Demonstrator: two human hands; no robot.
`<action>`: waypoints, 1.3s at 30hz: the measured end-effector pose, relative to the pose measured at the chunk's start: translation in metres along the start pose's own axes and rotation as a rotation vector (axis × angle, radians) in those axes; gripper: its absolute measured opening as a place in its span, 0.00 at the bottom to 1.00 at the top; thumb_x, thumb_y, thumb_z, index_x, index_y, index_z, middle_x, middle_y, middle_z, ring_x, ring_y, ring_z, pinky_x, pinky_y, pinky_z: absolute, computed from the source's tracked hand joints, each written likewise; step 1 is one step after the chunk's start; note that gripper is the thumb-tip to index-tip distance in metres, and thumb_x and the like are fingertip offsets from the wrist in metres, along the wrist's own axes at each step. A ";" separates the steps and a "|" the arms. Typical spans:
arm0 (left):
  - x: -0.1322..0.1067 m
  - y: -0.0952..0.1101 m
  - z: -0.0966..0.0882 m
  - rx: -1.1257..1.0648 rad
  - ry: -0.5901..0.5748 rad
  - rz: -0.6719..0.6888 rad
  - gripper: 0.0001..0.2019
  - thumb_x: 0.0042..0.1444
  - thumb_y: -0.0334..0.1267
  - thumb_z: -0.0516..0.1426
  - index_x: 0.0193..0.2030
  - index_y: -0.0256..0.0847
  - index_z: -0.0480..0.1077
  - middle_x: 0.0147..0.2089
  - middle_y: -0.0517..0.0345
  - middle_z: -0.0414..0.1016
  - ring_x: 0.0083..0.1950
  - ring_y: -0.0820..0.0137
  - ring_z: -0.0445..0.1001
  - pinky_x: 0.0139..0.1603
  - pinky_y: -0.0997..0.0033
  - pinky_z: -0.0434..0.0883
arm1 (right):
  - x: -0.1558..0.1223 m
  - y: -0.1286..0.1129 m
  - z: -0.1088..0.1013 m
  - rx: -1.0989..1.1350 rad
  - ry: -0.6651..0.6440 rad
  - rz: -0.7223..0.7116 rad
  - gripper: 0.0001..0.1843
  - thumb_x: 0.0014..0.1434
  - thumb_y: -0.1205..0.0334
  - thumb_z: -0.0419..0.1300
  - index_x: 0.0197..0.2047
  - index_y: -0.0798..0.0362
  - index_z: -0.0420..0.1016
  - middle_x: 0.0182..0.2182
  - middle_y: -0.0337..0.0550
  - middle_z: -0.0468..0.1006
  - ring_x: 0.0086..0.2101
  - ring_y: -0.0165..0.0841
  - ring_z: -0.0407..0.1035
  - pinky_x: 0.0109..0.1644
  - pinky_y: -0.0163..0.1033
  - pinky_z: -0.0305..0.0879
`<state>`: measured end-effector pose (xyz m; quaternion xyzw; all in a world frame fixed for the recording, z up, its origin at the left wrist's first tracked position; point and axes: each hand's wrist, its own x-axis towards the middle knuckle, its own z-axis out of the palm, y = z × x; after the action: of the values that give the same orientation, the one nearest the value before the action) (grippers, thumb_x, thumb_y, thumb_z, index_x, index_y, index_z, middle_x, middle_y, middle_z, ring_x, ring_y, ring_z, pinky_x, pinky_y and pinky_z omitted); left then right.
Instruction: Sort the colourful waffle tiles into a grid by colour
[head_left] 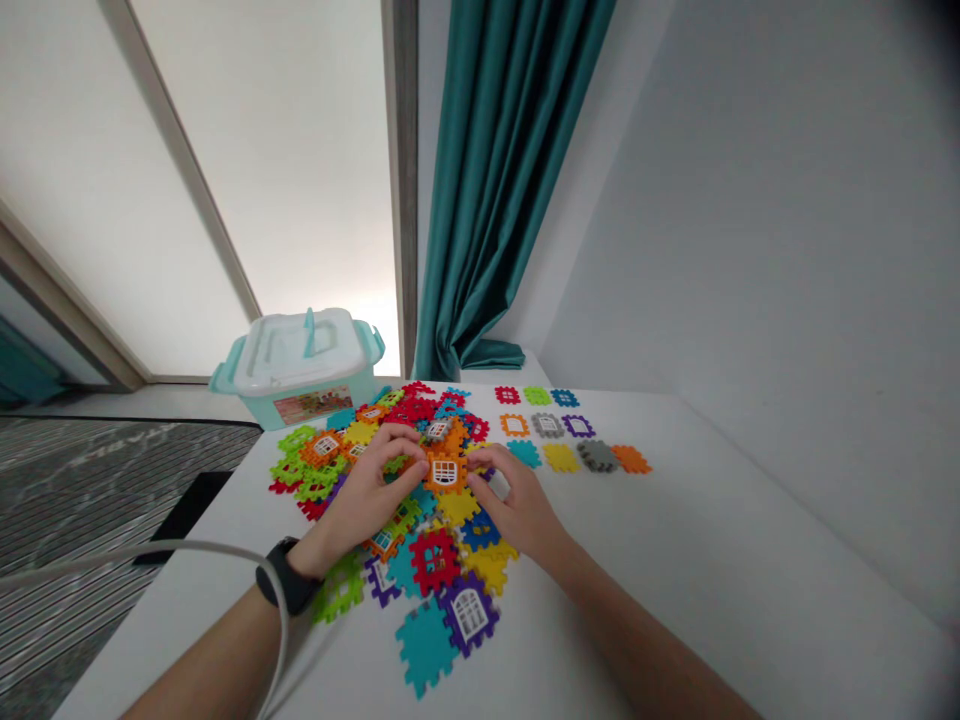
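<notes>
An orange interlocking tile with a white window insert (445,473) is between my two hands, over a heap of coloured tiles. My left hand (381,478) has thumb and fingers closed at its left edge. At its right edge, the thumb and fingers of my right hand (517,502) are curled in a pinch. A grey tile (437,431) lies just beyond, by my left fingertips. Closer to me in the heap are a yellow tile (457,507), a red tile (434,561), a purple window tile (470,612) and a turquoise tile (425,645).
A lidded plastic box (307,365) stands at the table's far left. Tiles lie in rows to the right, among them a red frame tile (508,396) and an orange tile (632,459). A pale cable (187,545) crosses my left wrist, which wears a black watch (291,577).
</notes>
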<state>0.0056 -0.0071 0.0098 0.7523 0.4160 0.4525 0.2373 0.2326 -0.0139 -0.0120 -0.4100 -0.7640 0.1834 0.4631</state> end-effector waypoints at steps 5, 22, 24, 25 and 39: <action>-0.002 0.002 0.002 0.032 -0.010 0.052 0.06 0.67 0.37 0.57 0.38 0.43 0.74 0.51 0.52 0.70 0.55 0.62 0.72 0.61 0.56 0.70 | -0.001 -0.001 0.000 -0.020 0.020 -0.037 0.04 0.66 0.64 0.56 0.41 0.48 0.73 0.36 0.43 0.79 0.37 0.36 0.74 0.43 0.41 0.72; -0.006 0.000 -0.002 0.105 -0.239 0.109 0.09 0.67 0.45 0.56 0.45 0.44 0.74 0.57 0.50 0.70 0.60 0.57 0.70 0.63 0.52 0.69 | -0.006 0.000 -0.004 -0.110 0.050 -0.316 0.10 0.69 0.66 0.56 0.47 0.45 0.77 0.41 0.44 0.77 0.41 0.36 0.73 0.46 0.43 0.72; -0.006 0.000 -0.001 0.100 -0.236 0.130 0.10 0.66 0.46 0.57 0.46 0.44 0.73 0.57 0.49 0.69 0.61 0.57 0.69 0.63 0.52 0.69 | -0.006 0.000 -0.004 -0.114 0.052 -0.333 0.10 0.69 0.67 0.55 0.48 0.45 0.76 0.42 0.44 0.76 0.42 0.36 0.73 0.46 0.43 0.72; -0.006 -0.001 -0.001 0.110 -0.218 0.145 0.10 0.65 0.47 0.58 0.47 0.44 0.72 0.57 0.49 0.69 0.60 0.57 0.69 0.62 0.53 0.69 | -0.006 0.001 -0.005 -0.120 0.043 -0.328 0.10 0.69 0.67 0.55 0.48 0.45 0.75 0.43 0.44 0.76 0.43 0.36 0.73 0.47 0.43 0.72; -0.006 -0.019 -0.001 0.512 0.000 0.499 0.23 0.61 0.54 0.63 0.55 0.41 0.70 0.56 0.44 0.69 0.55 0.54 0.69 0.55 0.51 0.67 | -0.005 -0.001 -0.002 -0.343 -0.061 -0.332 0.17 0.64 0.62 0.64 0.56 0.48 0.71 0.55 0.53 0.73 0.55 0.45 0.69 0.59 0.54 0.69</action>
<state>-0.0041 -0.0020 -0.0063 0.8659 0.3192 0.3774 -0.0769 0.2352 -0.0186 -0.0137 -0.3454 -0.8547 -0.0153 0.3872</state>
